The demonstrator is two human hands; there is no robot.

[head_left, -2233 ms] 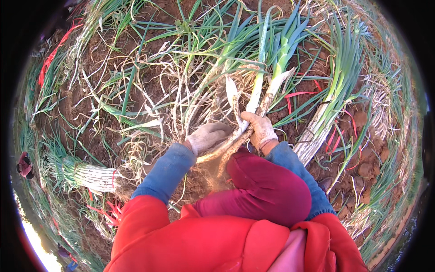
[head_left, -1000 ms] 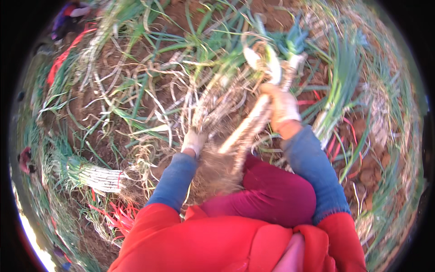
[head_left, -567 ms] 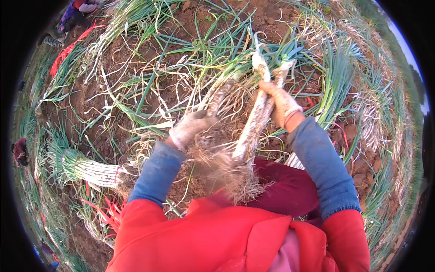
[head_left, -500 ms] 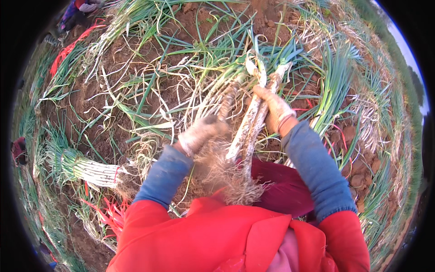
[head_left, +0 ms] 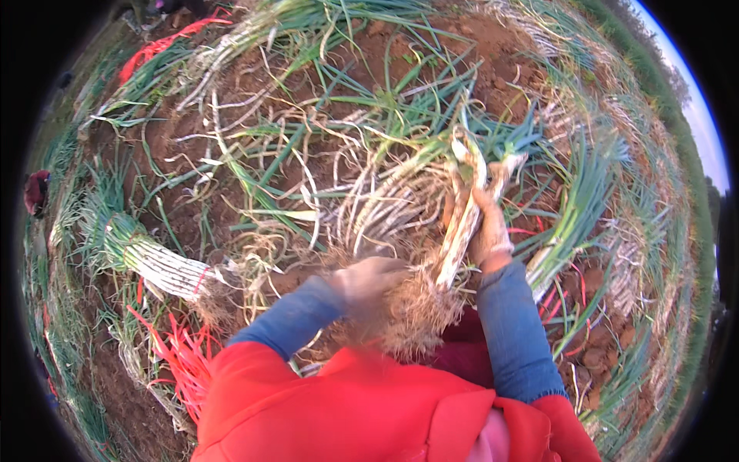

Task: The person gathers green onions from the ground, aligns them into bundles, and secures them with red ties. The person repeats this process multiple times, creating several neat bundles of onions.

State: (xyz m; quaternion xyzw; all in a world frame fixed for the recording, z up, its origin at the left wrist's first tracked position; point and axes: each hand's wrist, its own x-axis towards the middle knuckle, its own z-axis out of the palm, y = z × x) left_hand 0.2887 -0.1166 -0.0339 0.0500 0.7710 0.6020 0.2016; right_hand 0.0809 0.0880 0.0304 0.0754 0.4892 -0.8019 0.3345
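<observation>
My right hand [head_left: 491,231] is closed around a few long green onions [head_left: 459,242], gripping them just below where their green leaves begin. The white, soil-streaked stems slant down toward my lap, and their shaggy brown roots [head_left: 418,312] hang in front of my red top. Beside those roots is my left hand [head_left: 368,279], smeared by motion, so its fingers are not clear. Loose green onions [head_left: 385,196] lie on the soil just beyond both hands.
A tied bundle of green onions [head_left: 165,266] lies at the left, with red ribbons [head_left: 185,362] nearer me. More leafy onions [head_left: 577,204] lie at the right with red ties. Another red ribbon strip [head_left: 165,42] is at the far left. Brown soil [head_left: 485,46] shows between the plants.
My left hand has moved nearer my body, beside the roots. My right hand still grips the green onions and is also closer to me. The whole view has shifted somewhat.
</observation>
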